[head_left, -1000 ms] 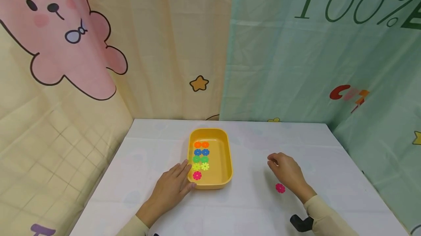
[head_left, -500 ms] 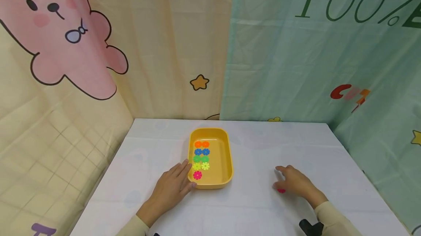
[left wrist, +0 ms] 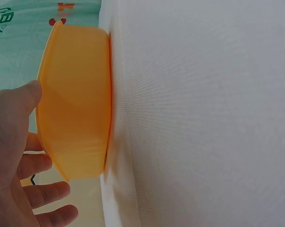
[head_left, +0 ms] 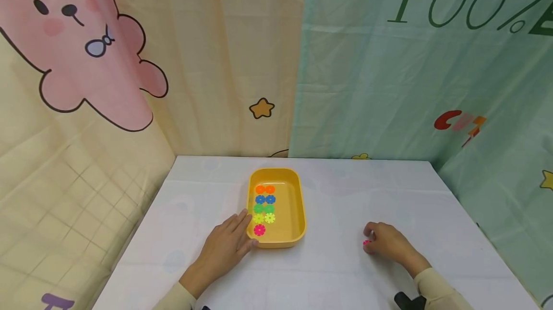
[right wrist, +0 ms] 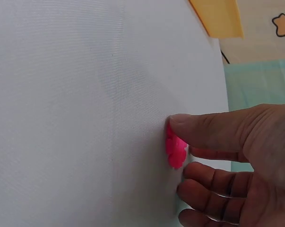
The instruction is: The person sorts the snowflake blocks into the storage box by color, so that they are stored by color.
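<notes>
A pink flower-shaped plastic disc (right wrist: 176,147) is pinched between the thumb and fingers of my right hand (head_left: 390,244), at the tabletop right of the tray. In the head view only a sliver of it shows past the thumb. My left hand (head_left: 222,250) rests on the near left corner of a yellow tray (head_left: 301,204), fingers fairly straight against its rim. Inside the tray, along its left side, lie pairs of orange discs (head_left: 265,189), blue discs (head_left: 265,199), green discs (head_left: 264,208) and yellow discs (head_left: 264,218). A single pink disc (head_left: 259,230) sits nearest me.
The tray stands on a table (head_left: 337,271) with a white cloth. Behind it hang a cream curtain (head_left: 207,84) and a green curtain (head_left: 367,84). A black strap piece (head_left: 408,301) shows by the right sleeve.
My right hand moved back and slightly right to the loose pink disc, and its thumb and fingers closed on it. My left hand and the tray stayed in place.
</notes>
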The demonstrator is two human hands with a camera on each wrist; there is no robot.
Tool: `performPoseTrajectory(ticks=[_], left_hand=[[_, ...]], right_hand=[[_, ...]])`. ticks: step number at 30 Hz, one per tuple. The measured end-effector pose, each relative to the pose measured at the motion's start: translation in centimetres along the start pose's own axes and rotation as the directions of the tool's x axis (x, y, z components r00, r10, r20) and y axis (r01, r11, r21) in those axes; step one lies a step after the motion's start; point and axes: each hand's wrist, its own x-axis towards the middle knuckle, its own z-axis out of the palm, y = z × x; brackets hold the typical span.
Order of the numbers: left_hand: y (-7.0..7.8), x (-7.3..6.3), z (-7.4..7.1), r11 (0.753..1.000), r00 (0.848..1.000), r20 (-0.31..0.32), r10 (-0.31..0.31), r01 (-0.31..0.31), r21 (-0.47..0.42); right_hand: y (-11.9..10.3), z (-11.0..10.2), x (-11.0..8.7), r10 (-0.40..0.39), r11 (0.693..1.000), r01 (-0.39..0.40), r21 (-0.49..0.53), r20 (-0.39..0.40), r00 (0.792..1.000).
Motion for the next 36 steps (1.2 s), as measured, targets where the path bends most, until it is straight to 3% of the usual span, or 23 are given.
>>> performPoseTrajectory(ticks=[17,27,36], left_hand=[[-0.01,-0.13,0.01,1.0,1.0,-0.01,0.008,-0.008,0.001],[-0.01,-0.17,0.09,1.0,1.0,-0.02,0.01,-0.01,0.003],[0.01,-0.01,0.01,1.0,1.0,-0.016,0.013,-0.013,0.004]], right_hand=[[0.04,0.51,-0.41,0.061,0.997,-0.061,0.053,0.005,0.998],[-0.02,0.53,-0.48,0.047,0.997,-0.047,0.063,-0.004,0.999],[0.16,0.65,-0.39,0.064,0.981,-0.063,0.185,-0.004,0.998]])
